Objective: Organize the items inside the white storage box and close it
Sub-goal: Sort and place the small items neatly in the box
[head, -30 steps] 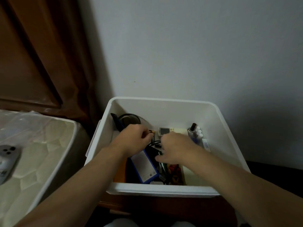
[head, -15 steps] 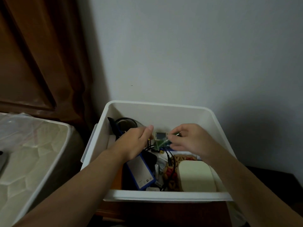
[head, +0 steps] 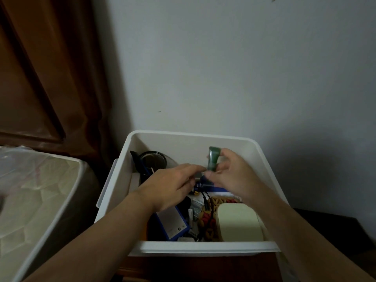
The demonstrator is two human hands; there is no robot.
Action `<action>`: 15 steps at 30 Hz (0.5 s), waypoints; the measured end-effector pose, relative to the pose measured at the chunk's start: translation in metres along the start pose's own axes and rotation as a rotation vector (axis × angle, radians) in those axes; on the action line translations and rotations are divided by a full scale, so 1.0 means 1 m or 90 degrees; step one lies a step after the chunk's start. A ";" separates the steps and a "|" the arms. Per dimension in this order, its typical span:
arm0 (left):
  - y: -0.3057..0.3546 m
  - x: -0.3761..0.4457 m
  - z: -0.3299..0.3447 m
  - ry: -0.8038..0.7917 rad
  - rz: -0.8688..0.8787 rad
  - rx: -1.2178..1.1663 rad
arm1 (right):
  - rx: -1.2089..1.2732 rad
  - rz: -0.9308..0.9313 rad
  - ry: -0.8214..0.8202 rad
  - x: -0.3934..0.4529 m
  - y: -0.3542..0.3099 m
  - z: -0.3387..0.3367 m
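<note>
Left hand (head: 173, 188) fingers loosely extended over clutter, right hand (head: 232, 176) fingers pinching a small green packet (head: 213, 159) – upright, print unreadable – inside the open white storage box (head: 203, 249), blue box (head: 173, 222), cream case (head: 239, 222), mattress (head: 36, 196) left, grey wall (head: 244, 68) behind.

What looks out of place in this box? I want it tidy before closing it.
The white storage box is still jumbled: black cables trail loose over the other items, and the blue box lies tilted. The right hand holds a small green item above the clutter.
</note>
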State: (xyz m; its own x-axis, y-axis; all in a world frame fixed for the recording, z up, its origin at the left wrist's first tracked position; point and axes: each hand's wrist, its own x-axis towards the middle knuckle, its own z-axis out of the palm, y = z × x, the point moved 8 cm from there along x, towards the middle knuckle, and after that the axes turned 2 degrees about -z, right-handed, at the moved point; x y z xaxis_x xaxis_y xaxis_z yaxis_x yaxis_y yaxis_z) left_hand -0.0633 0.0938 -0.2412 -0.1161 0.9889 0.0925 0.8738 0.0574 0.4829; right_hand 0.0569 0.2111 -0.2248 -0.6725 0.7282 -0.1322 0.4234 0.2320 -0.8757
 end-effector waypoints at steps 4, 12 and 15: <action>-0.015 0.004 0.009 -0.024 -0.054 0.057 | -0.117 -0.058 0.158 0.019 -0.006 -0.057; -0.027 0.007 0.018 -0.059 -0.095 0.098 | -0.496 -0.078 0.122 0.050 0.000 -0.056; -0.029 0.006 0.018 -0.067 -0.109 0.092 | -0.585 -0.012 0.066 0.064 0.008 -0.047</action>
State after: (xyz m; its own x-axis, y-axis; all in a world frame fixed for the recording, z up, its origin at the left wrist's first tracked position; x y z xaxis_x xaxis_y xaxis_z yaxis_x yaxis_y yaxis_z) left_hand -0.0813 0.1004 -0.2706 -0.2249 0.9715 -0.0745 0.9049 0.2366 0.3540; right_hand 0.0455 0.2899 -0.2182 -0.6453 0.7628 -0.0411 0.7580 0.6326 -0.1589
